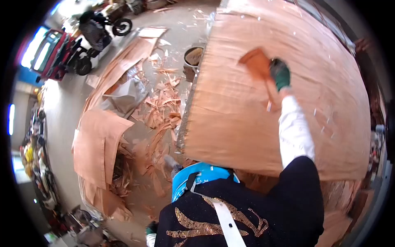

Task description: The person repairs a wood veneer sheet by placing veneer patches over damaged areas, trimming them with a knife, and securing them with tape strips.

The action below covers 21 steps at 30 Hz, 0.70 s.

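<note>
My right hand (280, 73), in a dark green work glove, is over the large veneer sheet with its fingers closed on a scrap of reddish-brown veneer (256, 64). The scrap is smeared by motion, and I cannot tell whether it touches the sheet below. A big pale-brown veneer sheet (230, 119) covers the top of the stack in front of me. Low beside my body, my gloved left hand (152, 228) shows only in part; its fingers are hidden.
Torn veneer scraps (162, 105) litter the floor to the left. Beyond them lies a pile of veneer sheets (96, 144). A bucket (193, 56) stands against the stack's left edge. A red vehicle (51, 53) and a motorbike (96, 35) are parked at the far left.
</note>
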{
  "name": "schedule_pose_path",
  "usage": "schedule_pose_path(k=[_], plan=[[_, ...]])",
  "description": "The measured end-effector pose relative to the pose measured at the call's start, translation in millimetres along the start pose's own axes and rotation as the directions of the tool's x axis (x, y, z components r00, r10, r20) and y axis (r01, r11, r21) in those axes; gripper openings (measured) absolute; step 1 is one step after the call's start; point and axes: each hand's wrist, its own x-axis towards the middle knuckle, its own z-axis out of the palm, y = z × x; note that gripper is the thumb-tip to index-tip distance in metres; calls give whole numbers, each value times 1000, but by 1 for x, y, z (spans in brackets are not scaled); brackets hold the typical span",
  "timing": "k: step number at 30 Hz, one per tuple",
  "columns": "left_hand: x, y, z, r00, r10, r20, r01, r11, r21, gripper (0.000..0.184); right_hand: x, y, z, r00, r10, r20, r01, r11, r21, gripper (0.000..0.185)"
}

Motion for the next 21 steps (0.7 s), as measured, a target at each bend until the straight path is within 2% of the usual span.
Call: schedule_pose_path(k=[1,2,3,5,6,7,8,9,10,11,12,14,15,17,19,20,21], plan=[[11,10,-2,999,12,-50,-2,980,200,37,19,-18,-43,962,264,69,-270,958,94,23],[21,25,0,998,16,-58,3,948,317,37,28,-17,-46,961,214,-175,-202,976,87,24],[33,50,2,999,25,-40,-7,915,402,37,38,-17,-50,899,140,-414,-129,990,56,25],[56,110,2,999,46,18,-48,835,548,37,38,-86,-93,867,-20,-498,90,989,116,29],[69,148,-1,997,67,48,-83,798,597,37,31,-107,-84,896,2,-444,99,974,204,28],[81,190,-5,993,89,72,-115,766,633,38,15,-122,-56,942,-61,-329,94,992,84,31],[92,233,-10,989,117,92,-149,738,658,38,-8,-167,-37,973,75,-220,-35,983,180,32],[102,282,-17,981,160,107,-190,719,669,38,-25,-192,-5,988,93,-121,-57,960,275,34],[114,335,-18,972,204,115,-227,702,674,38,-40,-214,26,973,214,85,-229,936,268,40],[124,388,-18,960,251,126,-267,680,683,38,-49,-228,55,857,400,325,-503,786,360,50],[132,443,-15,943,307,127,-307,657,689,38,-53,-244,62,822,452,345,-540,811,225,56],[144,548,6,895,432,112,-386,624,680,38,-91,-229,110,802,498,330,-593,730,340,59],[150,595,24,866,489,101,-424,614,666,39,-98,-228,113,776,545,319,-630,697,342,63],[161,667,85,775,632,24,-507,598,621,41,-103,-238,96,708,577,407,-697,663,271,65],[172,709,145,680,679,277,-709,512,485,37,-122,-242,81,705,573,418,-705,632,322,64],[178,720,182,674,650,350,-727,503,467,35,-128,-247,67,696,570,437,-701,672,239,64],[162,726,225,709,560,428,-698,471,539,35,-139,-252,57,680,591,434,-717,660,224,63]])
